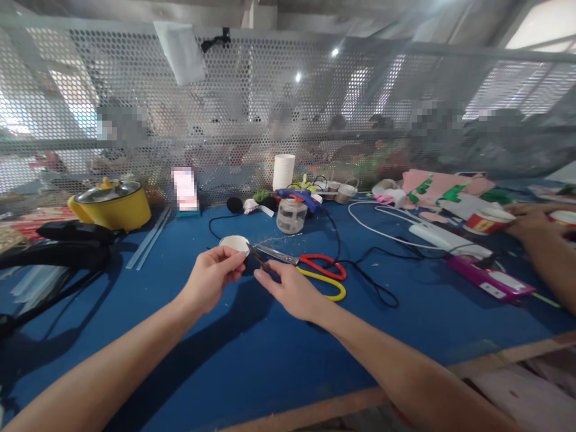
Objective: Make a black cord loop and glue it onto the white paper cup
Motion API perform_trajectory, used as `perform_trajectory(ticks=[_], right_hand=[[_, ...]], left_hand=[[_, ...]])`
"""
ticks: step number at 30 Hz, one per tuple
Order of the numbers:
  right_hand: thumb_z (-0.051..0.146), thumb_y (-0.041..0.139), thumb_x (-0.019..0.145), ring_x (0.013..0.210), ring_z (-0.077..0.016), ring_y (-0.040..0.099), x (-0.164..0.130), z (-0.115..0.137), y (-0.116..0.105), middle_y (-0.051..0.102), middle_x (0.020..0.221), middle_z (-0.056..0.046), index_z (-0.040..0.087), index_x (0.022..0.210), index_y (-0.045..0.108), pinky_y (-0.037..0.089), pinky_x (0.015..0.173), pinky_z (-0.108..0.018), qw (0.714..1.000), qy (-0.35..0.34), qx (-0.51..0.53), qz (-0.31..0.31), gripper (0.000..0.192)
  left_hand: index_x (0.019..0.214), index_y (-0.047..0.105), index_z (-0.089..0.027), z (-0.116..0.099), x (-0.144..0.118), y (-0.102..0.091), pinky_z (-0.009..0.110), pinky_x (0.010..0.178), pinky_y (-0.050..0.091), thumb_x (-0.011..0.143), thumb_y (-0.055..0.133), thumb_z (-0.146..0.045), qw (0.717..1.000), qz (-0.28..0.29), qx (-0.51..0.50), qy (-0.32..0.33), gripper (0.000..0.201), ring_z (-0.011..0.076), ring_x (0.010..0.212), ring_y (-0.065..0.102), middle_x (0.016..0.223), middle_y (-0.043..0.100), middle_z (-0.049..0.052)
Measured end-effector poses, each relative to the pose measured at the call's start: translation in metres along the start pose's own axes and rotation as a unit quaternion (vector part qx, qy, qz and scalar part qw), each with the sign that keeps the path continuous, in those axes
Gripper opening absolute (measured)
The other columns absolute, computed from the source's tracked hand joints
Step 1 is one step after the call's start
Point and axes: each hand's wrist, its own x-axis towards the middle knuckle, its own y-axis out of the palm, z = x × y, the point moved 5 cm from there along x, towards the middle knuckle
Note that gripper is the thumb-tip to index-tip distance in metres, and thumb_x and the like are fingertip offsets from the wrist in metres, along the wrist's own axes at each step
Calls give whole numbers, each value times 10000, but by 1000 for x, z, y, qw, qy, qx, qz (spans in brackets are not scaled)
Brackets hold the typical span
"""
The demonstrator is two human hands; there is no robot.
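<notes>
My left hand (213, 271) is closed, its thumb and fingers pinching the rim of a small white paper cup (234, 242). In my right hand (294, 291) is a small dark-jawed cutting tool (257, 257), its tip against the edge of the cup beside my left thumb. Whether it is scissors or pliers I cannot tell, as my fingers cover most of the handles. Just beyond my right hand lie large scissors (321, 267) with one red and one yellow handle. Behind them stands a clear plastic jar (291, 217) with a blue glue gun (300, 197) resting across its top.
A yellow pot (114, 207) and clear glue sticks (148, 240) lie left, near a phone (185, 191). Stacked white cups (284, 173) stand at the back. Cables, a white power strip (445, 240) and a purple box (490, 281) lie right, near another person's arm (546, 252). A perforated screen (270, 108) runs behind.
</notes>
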Motion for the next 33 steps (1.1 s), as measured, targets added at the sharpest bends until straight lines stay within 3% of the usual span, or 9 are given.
perform_trajectory(ticks=[2,4,11,19,21,24,28,30,33], right_hand=[[347,411,809,583,-128,458,0,1,-1,516,636,-12,156,717,494,333,557,-254,1000,-18,-16,-16,228],[352,405,813,596,-135,471,0,1,-2,536,653,-20,152,750,512,341,567,-256,999,-24,-22,-17,235],[385,423,802,635,-135,484,1,-1,2,558,714,-26,148,783,519,350,575,-253,999,-18,6,31,256],[378,410,815,499,-96,399,0,-1,0,440,531,31,169,664,460,299,489,-235,999,7,36,29,263],[381,401,822,466,-89,381,0,-3,1,405,498,44,169,686,465,295,475,-233,997,17,59,36,259],[406,392,823,440,-83,360,0,-4,4,386,483,48,168,697,475,279,451,-230,996,26,74,51,282],[393,395,824,430,-76,352,0,-5,6,385,484,49,164,692,482,274,441,-225,994,30,83,58,278],[391,396,825,427,-76,349,-1,-4,6,382,479,50,164,699,484,274,441,-225,994,29,84,55,274],[405,397,821,437,-83,364,-1,-3,6,391,470,49,167,691,479,286,455,-228,996,19,69,49,283]], left_hand=[[558,509,-119,9,-4,9,187,442,360,647,581,-154,977,35,-160,-134,120,43,408,392,458,459,-25],[545,510,-105,9,-5,13,170,425,351,632,577,-117,958,46,-225,-172,110,31,397,380,443,445,-29],[553,519,-125,3,-1,2,186,463,364,607,661,-214,993,6,-111,-34,176,50,435,434,464,506,-25],[689,524,-148,-8,1,2,222,537,399,636,637,-260,993,40,68,89,167,84,537,481,598,539,-13],[751,528,-165,-18,-1,-1,241,571,414,649,628,-227,958,16,202,202,156,107,587,502,640,548,-4],[732,549,-183,-30,-9,0,256,610,418,712,565,-193,838,-36,391,380,28,129,639,520,674,580,23],[696,579,-183,-33,-18,5,260,628,436,764,501,-163,717,-29,485,500,105,136,645,541,682,617,48],[698,591,-185,-33,-19,4,262,627,445,761,508,-162,701,-28,491,516,107,136,634,546,675,624,48],[669,598,-190,-32,-17,1,264,631,447,745,527,-167,732,-29,458,504,107,135,628,551,668,628,46]])
